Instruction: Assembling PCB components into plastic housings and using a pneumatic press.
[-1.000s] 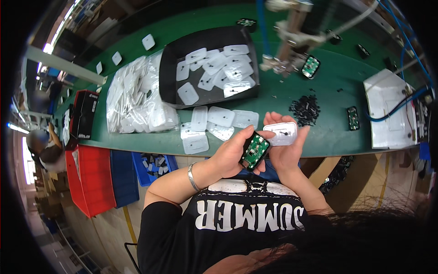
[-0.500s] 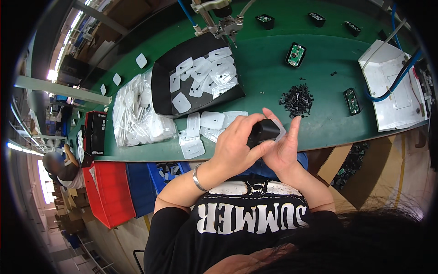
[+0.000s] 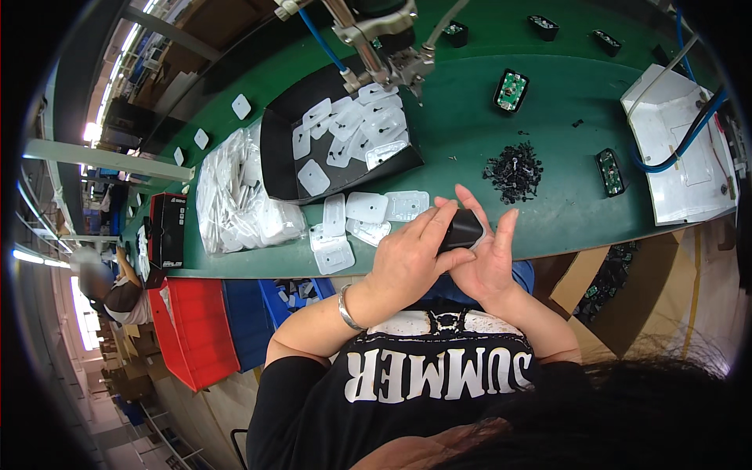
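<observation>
In front of my body, my left hand (image 3: 411,251) is closed around a black plastic housing (image 3: 464,230). A whitish edge, apparently a translucent plate, shows at the housing's right end, mostly hidden by the hands. My right hand (image 3: 489,270) lies against that end with its palm, its fingers stretched out and apart. Just beyond the right fingertips is a heap of small black parts (image 3: 513,172). Several loose translucent white plates (image 3: 366,207) rest on the green table (image 3: 446,117) left of the housing.
A black box (image 3: 274,149) of white plates and a plastic bag (image 3: 243,196) stand left. Above hangs a metal fixture (image 3: 384,47). Black housings with green circuit boards (image 3: 511,90) sit farther off. At right is a white tray (image 3: 674,149); red (image 3: 192,333) and blue bins are below the edge.
The view has shifted slightly, and the fixture appears lower and larger. Both hands still hold the housing between them; its whitish edge now shows less, nearer the right palm.
</observation>
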Demonstrator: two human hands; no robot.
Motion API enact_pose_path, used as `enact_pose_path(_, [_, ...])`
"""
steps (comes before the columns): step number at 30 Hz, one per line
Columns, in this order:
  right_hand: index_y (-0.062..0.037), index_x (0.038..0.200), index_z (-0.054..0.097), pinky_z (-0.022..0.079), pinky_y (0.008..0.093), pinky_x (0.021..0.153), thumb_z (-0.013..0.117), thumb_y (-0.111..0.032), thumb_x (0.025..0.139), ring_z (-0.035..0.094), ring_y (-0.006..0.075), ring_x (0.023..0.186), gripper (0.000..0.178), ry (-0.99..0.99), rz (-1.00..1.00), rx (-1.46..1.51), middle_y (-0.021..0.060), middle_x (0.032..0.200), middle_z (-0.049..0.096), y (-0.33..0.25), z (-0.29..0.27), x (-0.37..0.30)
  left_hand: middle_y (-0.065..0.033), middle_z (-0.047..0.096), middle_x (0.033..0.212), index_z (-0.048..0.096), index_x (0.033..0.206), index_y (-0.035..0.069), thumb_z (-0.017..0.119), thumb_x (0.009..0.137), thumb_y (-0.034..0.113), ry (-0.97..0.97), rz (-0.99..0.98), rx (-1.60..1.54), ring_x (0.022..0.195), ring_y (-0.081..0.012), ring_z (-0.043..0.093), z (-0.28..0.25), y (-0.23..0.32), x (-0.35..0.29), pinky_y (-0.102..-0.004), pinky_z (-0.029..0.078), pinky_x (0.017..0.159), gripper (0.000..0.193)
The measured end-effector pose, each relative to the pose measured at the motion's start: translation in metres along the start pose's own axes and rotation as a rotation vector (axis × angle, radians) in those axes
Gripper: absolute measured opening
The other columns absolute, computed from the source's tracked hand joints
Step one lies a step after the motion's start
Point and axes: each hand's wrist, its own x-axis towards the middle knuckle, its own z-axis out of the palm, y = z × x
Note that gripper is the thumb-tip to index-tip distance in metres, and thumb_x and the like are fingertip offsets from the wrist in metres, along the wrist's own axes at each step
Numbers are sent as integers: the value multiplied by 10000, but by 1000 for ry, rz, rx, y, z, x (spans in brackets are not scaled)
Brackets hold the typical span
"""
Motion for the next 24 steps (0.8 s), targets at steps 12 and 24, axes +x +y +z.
enact_pose_path(12, [-111, 1347, 173, 317, 404, 982, 167, -635, 829, 391, 253, 1155, 736, -93, -7, -123, 120, 1280, 367, 2, 2, 4, -130, 599, 914, 500, 1116, 7, 744, 581, 318, 53, 32, 94, 718, -251, 620, -8, 3, -2, -298, 510, 573, 665])
enact_pose_path(24, [-54, 1368, 98, 217, 405, 1037, 271, -525, 882, 276, 263, 1249, 699, -258, -304, -1034, 134, 1346, 287, -20, 24, 8, -204, 561, 1004, 339, 1225, 17, 570, 743, 56, -136, -238, -453, 748, -305, 615, -28, -16, -6, -352, 499, 651, 536])
